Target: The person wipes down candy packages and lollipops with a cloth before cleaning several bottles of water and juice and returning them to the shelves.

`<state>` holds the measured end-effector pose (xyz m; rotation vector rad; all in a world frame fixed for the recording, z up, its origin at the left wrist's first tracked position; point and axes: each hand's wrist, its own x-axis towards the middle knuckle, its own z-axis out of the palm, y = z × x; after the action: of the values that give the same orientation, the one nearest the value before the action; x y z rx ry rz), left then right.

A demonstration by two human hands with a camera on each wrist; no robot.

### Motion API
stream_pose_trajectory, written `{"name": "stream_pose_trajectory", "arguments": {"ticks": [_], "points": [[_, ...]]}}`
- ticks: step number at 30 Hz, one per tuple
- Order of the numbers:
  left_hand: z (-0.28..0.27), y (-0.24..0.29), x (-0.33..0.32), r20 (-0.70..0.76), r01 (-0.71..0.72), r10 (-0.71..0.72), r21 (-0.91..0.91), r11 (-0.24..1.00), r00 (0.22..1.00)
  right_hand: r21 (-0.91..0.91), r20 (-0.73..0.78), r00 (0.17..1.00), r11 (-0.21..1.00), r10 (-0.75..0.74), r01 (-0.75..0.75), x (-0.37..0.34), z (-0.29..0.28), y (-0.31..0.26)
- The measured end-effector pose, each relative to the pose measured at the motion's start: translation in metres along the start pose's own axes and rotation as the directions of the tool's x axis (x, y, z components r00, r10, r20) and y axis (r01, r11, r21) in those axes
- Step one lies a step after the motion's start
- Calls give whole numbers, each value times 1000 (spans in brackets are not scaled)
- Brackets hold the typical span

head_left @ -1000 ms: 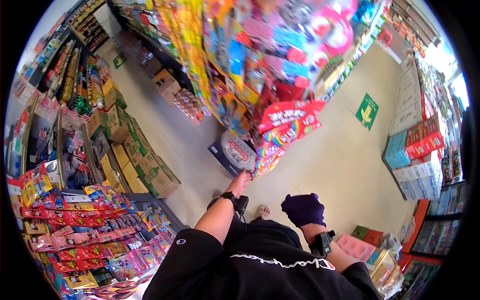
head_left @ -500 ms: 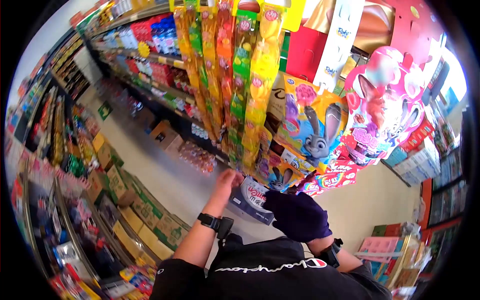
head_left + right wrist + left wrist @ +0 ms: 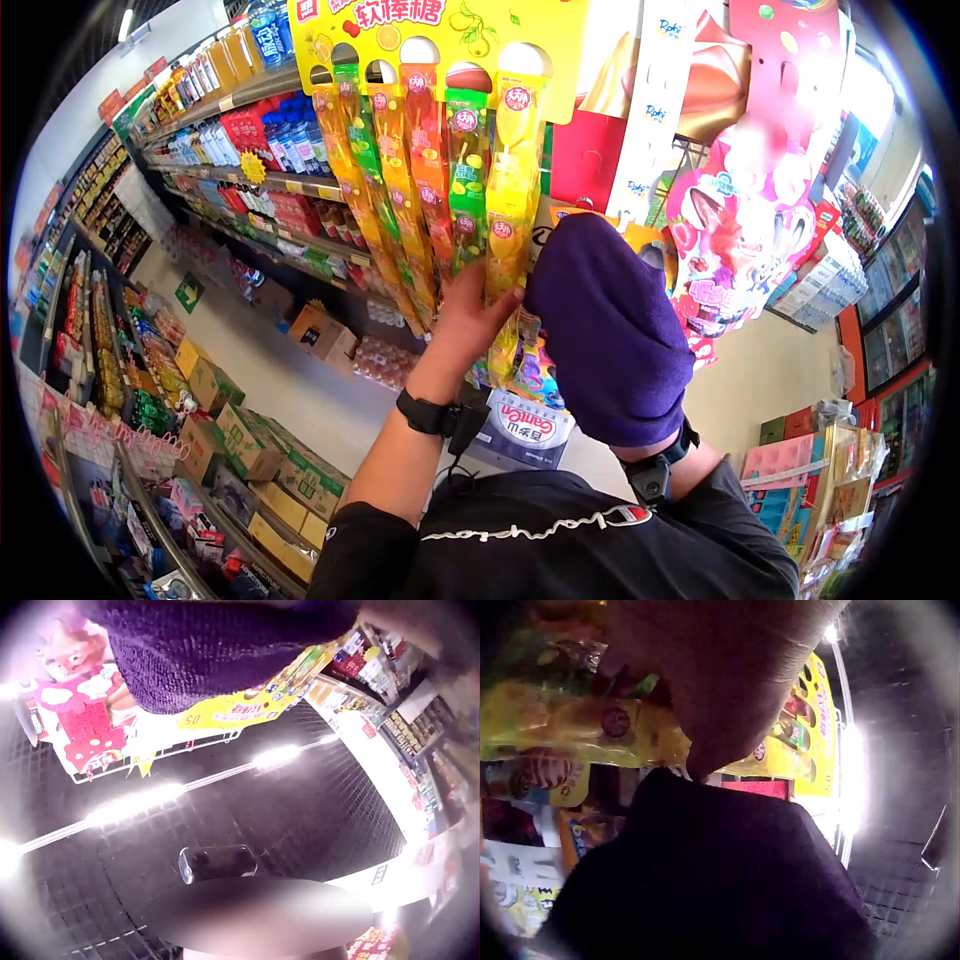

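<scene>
My left hand (image 3: 465, 320) is at the lower part of hanging candy strips. Its fingers lie around the green strip (image 3: 466, 160) and its thumb crosses the yellow strip (image 3: 513, 170). In the left wrist view the thumb points down in front of that yellow packaging (image 3: 562, 727). My right hand (image 3: 605, 330) is wholly covered by a purple terry cloth mitt (image 3: 620, 370) and reaches up just right of the strips. The mitt overlaps an orange candy bag behind it and hides the fingers inside.
A yellow card header (image 3: 430, 30) carries the strips. Pink pouches (image 3: 735, 225) hang at right. A dark carton (image 3: 525, 425) stands on the floor below. Drink shelves (image 3: 240, 130) run along the left; green cartons (image 3: 245, 440) line the aisle's other side.
The view has risen toward the strip display. My left hand has moved up onto the candy strips. The mitt-covered right hand has risen and stretched out in front of the display.
</scene>
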<state>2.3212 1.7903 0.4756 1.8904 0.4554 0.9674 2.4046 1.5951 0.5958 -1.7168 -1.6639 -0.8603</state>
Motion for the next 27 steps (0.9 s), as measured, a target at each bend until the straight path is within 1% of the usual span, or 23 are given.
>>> {"name": "stream_pose_trajectory", "arguments": {"ticks": [1,2,3,4,5,6,7,9,10,12,13,15,16,17,19,20,21,23,24,25,27], "points": [[4,-13,-2,-1,-1,1,0,1000,1000,-1,-15,1000,1000,5,-5,6,3,0],[5,-14,-2,-31,6,-7,-26,1000,999,78,34,998,996,50,-53,10,1,-3],[5,-13,-2,-54,14,-17,-53,998,998,74,35,998,995,59,-61,12,9,-6],[4,-12,-2,-41,14,-17,-56,998,999,293,-69,982,944,177,-150,15,23,-9],[4,-11,-1,-18,45,-47,-94,995,999,500,-148,940,843,308,-198,20,37,-11],[3,-10,0,6,77,-76,-133,988,997,379,-248,926,908,284,-177,23,48,-13],[1,-8,0,24,70,-68,-142,987,997,299,-272,926,937,263,-178,26,52,-14],[-6,-7,0,148,199,-163,-279,939,975,216,-234,942,957,241,-192,33,51,-19],[-8,-8,0,184,195,-147,-283,939,972,185,-223,945,962,241,-202,36,50,-20],[-9,-7,-4,215,133,-37,-453,882,976,132,-197,947,964,252,-229,40,48,-23],[-11,-7,-6,241,137,-24,-465,875,970,102,-185,948,965,258,-243,42,47,-26],[-17,-8,-12,419,221,15,-511,831,908,50,-173,948,964,267,-262,47,47,-31],[-21,-10,-18,417,176,54,-493,852,907,25,-171,947,962,272,-272,51,47,-33],[-26,-7,-21,435,180,66,-501,847,898,-2,-169,947,961,272,-277,54,47,-34],[-35,-3,-25,547,289,14,-464,837,837,-50,-163,946,955,281,-292,61,47,-37],[-29,-10,-25,463,91,115,-399,912,879,-67,-158,946,953,282,-295,64,48,-39],[-29,-15,-26,473,96,122,-411,907,873,-85,-150,947,950,284,-299,68,48,-41],[-32,-15,-24,555,81,141,-356,931,820,-107,-128,948,946,291,-305,72,50,-45],[-28,-13,-26,511,43,187,-405,913,839,-114,-115,947,943,299,-311,72,51,-49],[-31,-13,-27,521,51,189,-411,910,832,-120,-99,946,940,310,-320,72,52,-51],[-39,-12,-25,639,217,73,-365,905,766,-120,-71,944,937,322,-329,71,58,-56]]}}
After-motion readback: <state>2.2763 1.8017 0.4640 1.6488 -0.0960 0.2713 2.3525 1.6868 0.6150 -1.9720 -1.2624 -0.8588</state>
